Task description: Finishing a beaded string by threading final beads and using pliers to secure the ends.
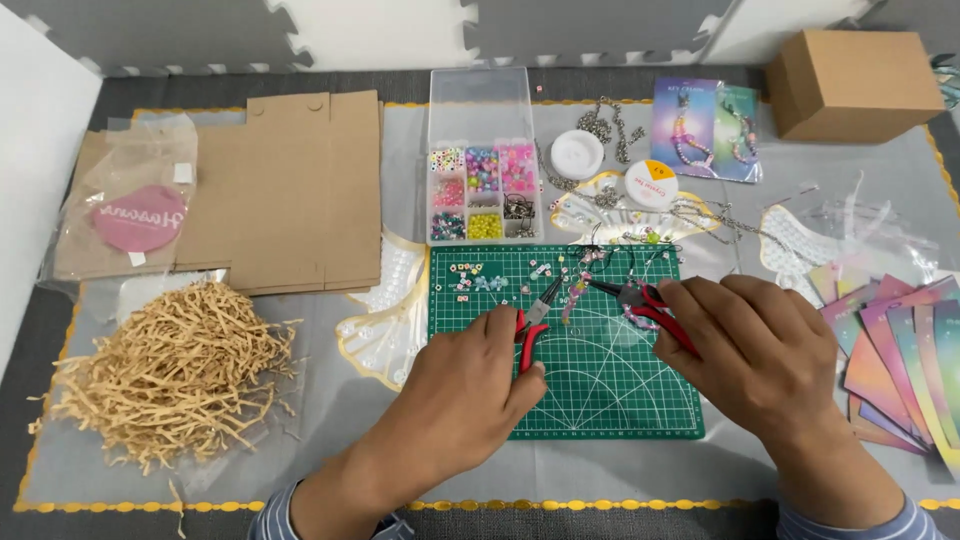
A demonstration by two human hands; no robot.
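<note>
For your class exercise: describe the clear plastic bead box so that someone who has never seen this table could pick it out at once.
Start at the green cutting mat in the middle of the table. Directly beyond its far left corner stands the clear plastic bead box, lid open. Unlike the flat brown cardboard to its left, it is transparent, with small compartments of colourful beads.

Both pliers (535, 318) have dull metal tips and smooth red plastic grips. The mat (600, 390) is matt green, rubbery. At eleven o'clock, flat cardboard (290, 190), matt brown; at nine, rough paper shreds (170, 370). The bead box (480, 110) is clear glossy plastic; the chains (600, 125) metal.
</note>
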